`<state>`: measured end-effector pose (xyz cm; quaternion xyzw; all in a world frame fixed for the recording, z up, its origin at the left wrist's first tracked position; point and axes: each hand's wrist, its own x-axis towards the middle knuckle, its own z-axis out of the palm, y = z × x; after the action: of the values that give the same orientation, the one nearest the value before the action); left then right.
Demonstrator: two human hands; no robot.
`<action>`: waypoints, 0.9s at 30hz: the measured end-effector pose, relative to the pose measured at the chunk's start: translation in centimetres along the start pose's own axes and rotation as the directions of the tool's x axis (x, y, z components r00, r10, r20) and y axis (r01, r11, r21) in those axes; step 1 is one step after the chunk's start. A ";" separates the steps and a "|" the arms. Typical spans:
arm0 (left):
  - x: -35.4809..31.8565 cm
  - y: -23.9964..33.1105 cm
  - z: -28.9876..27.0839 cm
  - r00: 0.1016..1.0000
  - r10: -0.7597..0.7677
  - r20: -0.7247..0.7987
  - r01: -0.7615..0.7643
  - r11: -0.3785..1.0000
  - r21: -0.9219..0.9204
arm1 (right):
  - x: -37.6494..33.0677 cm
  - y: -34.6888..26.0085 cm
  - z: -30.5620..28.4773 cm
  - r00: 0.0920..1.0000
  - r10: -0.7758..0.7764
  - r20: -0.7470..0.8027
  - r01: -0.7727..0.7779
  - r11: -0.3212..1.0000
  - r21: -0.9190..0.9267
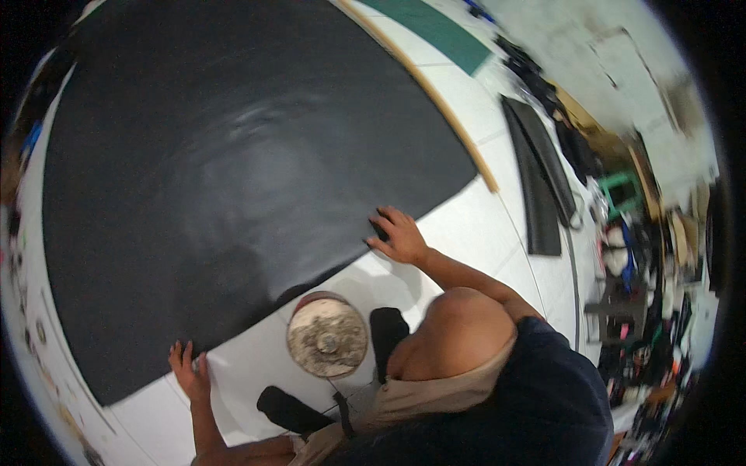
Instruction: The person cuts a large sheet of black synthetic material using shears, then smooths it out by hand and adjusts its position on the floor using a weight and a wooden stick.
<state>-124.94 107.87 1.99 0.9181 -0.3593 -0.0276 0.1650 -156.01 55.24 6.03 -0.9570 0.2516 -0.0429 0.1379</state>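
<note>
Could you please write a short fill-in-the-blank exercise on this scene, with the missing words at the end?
The large sheet spread over the white floor is coloured ____.
In the picture, the round object with the stained, pale top appears ____ the left hand and the right hand.
A yellowish-brown strip runs along the sheet's ____-hand side.
The smaller mat beyond that strip is ____.

Missing words: black; between; right; green.

Sheet (249,171) is lying before you; your left hand (189,373) and right hand (400,237) are resting at its near edge. Rod (435,101) is running along its right side; container (327,338) is standing by your feet (388,335).
</note>
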 end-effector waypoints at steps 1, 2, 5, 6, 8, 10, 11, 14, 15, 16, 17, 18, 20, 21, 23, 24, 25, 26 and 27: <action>0.4 0.4 -0.3 0.999 -0.033 0.026 0.033 0.999 0.023 | 0.0 1.7 -0.5 0.998 0.066 -0.025 -0.066 0.998 0.010; 0.8 1.3 -0.6 0.998 -0.035 0.051 0.034 0.999 0.024 | -0.5 3.4 -0.8 0.989 0.144 -0.043 -0.145 0.989 -0.024; 2.2 3.0 -2.4 0.986 -0.059 0.158 0.053 0.998 0.039 | -0.7 7.1 -0.8 0.933 0.333 -0.133 -0.343 0.937 -0.063; 3.0 3.4 -3.2 0.971 -0.065 0.229 0.056 0.997 0.046 | -0.9 8.9 -0.5 0.904 0.386 -0.182 -0.400 0.916 -0.041; 2.9 2.6 -3.5 0.981 0.020 0.193 -0.043 0.993 0.113 | 0.3 10.4 -0.7 0.874 0.396 -0.281 -0.427 0.903 -0.056; 3.8 4.0 -4.4 0.958 -0.087 0.272 0.049 0.988 0.144 | 1.3 12.0 -1.0 0.814 0.510 -0.280 -0.527 0.849 0.014; 4.2 4.6 -4.6 0.941 -0.142 0.308 0.096 0.982 0.161 | 1.8 13.0 -1.4 0.780 0.561 -0.277 -0.572 0.819 0.047; 4.2 3.8 -4.0 0.956 -0.087 0.282 0.041 0.986 0.164 | 2.1 16.5 -2.5 0.615 0.756 -0.226 -0.760 0.644 0.088; 4.3 4.0 -4.0 0.950 -0.091 0.298 0.049 0.988 0.146 | 1.9 17.3 -2.8 0.606 0.754 -0.254 -0.768 0.637 0.058; 4.3 3.9 -3.7 0.952 -0.088 0.293 0.049 0.989 0.138 | 1.6 18.0 -3.0 0.598 0.750 -0.281 -0.777 0.629 0.028; 4.2 3.7 -3.4 0.953 -0.086 0.289 0.050 0.990 0.131 | 1.5 18.6 -3.0 0.591 0.746 -0.308 -0.784 0.621 -0.003; 4.0 3.3 -3.4 0.956 -0.092 0.280 0.059 0.990 0.127 | 1.9 18.4 -2.8 0.589 0.737 -0.331 -0.780 0.626 0.005; 3.5 2.4 -3.5 0.951 -0.105 0.291 0.075 0.991 0.113 | 3.0 18.3 -2.7 0.575 0.780 -0.246 -0.804 0.595 0.009; 3.7 2.2 -3.1 0.945 -0.097 0.312 0.069 0.993 0.099 | 2.5 18.3 -2.9 0.550 0.810 -0.203 -0.827 0.562 0.002; 4.2 3.4 -3.4 0.939 -0.107 0.326 0.074 0.991 0.111 | 3.1 18.7 -4.6 0.524 0.846 -0.098 -0.852 0.523 -0.033; 4.3 4.1 -3.6 0.937 -0.112 0.331 0.078 0.990 0.115 | 2.9 19.1 -5.5 0.508 0.860 -0.047 -0.861 0.505 -0.054; 4.0 3.8 -3.8 0.949 -0.115 0.293 0.081 0.989 0.127 | 4.0 18.8 -5.9 0.502 0.865 -0.025 -0.864 0.500 -0.052; 3.6 3.4 -3.4 0.959 -0.120 0.256 0.087 0.986 0.139 | 4.9 18.3 -6.0 0.494 0.869 0.004 -0.867 0.493 -0.069; 3.5 3.2 -2.9 0.968 -0.117 0.221 0.087 0.986 0.142 | 5.3 18.5 -5.6 0.478 0.878 -0.027 -0.875 0.473 -0.099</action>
<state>-123.98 104.16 6.01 0.9350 -0.3292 -0.1178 0.0601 -160.89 35.82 6.18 -0.7001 0.7050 0.0594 0.0961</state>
